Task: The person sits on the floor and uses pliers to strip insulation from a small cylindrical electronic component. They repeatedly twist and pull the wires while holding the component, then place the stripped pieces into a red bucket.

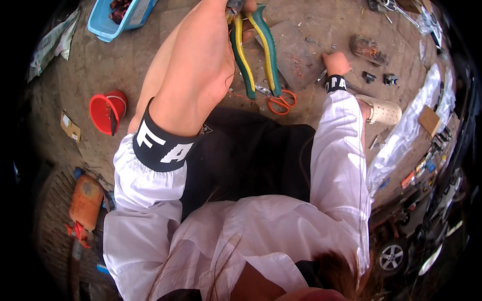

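My left hand (211,55) is raised close to the camera, closed around the upper part of green-and-yellow pliers (271,65) and a dark piece (235,6) at their head, which is cut off by the top edge. A thin wire dangles beside it. My right hand (337,63) is lower, its fingers curled at the right edge of a dull flat plate (291,50); what they hold, if anything, I cannot make out. Orange-handled scissors (282,104) lie below the pliers.
A blue tub (103,27) and red bucket (98,113) stand left, an orange cylinder (85,200) lower left. Right are a rusty metal part (364,47), small black pieces (390,79), my shoe (385,110), plastic sheeting (401,135) and scattered tools.
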`<state>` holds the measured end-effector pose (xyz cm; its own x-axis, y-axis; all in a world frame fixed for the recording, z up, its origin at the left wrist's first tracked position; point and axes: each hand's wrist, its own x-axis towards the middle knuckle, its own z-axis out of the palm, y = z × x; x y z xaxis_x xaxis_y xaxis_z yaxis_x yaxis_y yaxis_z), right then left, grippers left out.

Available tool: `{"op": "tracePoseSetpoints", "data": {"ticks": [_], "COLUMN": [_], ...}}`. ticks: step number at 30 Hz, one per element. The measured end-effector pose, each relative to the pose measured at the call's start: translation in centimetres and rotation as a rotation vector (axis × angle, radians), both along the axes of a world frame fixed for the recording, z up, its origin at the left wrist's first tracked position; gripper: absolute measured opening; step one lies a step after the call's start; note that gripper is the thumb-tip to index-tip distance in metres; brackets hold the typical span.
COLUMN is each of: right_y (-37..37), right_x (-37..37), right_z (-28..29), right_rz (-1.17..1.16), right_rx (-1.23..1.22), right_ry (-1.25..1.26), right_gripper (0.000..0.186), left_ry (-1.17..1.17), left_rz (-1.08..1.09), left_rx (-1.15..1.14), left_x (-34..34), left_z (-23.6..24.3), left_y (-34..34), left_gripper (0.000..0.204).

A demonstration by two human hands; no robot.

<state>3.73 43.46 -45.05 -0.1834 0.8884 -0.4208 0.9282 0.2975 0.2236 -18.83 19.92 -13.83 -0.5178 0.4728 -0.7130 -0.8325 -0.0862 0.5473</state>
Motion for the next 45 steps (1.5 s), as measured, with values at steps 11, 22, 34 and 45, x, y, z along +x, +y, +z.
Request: {"op": "tracePoseSetpoints", "data": {"ticks": [11, 22, 34, 45], "right_y": [3.0, -1.3, -1.1, -8.4], "right_x": [4.5, 2.4, 1.4, 1.6], "right_z": [-0.8, 0.8, 2.5, 6.0], "right_rz": [-0.013, 0.227, 0.024, -0.315], "right_rx": [-0.072, 0.050, 0.107, -0.330], "right_ry": [0.386, 0.073, 0.296, 0.772], "right_gripper": [0.034, 0.029, 0.035, 0.027], "left_ry": [-0.015, 0.119, 0.059, 0.112], "left_rz": [-0.046, 0.057, 0.045, 0.093], "left_rx": [0.134, 0.101, 0.073, 0.282], "left_x": [-0.8, -0.5, -0.5, -1.4], "left_z": [-0.3, -1.7, -1.0, -5.2], "left_y": [-1.1, -0.4, -0.2, 0.3], "left_gripper": [0.032, 0.026, 0.026, 0.018]}}
